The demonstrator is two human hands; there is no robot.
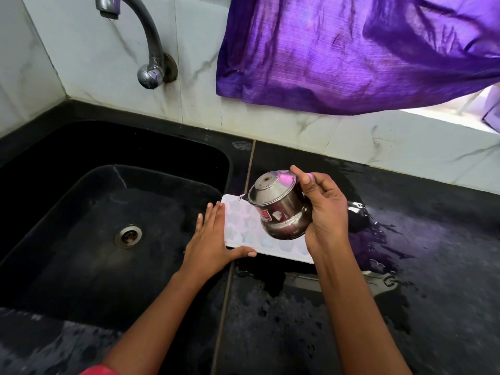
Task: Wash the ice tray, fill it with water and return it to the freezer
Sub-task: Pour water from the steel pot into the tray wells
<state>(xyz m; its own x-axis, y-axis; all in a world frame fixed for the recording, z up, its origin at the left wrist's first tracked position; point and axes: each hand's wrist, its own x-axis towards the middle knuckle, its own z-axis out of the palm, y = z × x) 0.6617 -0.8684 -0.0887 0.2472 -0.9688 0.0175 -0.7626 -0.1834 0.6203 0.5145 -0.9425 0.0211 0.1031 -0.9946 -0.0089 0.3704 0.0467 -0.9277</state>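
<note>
A white ice tray (pixel 244 230) lies flat on the black counter just right of the sink. My left hand (pixel 211 239) rests at its left end, fingers straight along the edge and thumb along the near side. My right hand (pixel 326 209) grips a small steel pot (pixel 281 205), tipped to the left above the tray. A thin stream of water runs from the pot's rim into the tray's far left cells. The pot and my right hand hide the tray's right part.
A black sink (pixel 113 212) with a round drain (pixel 127 236) lies to the left, under a chrome tap (pixel 146 41) on the marble wall. The counter (pixel 419 266) is wet, with puddles right of the tray. A purple curtain (pixel 351 50) hangs at the back right.
</note>
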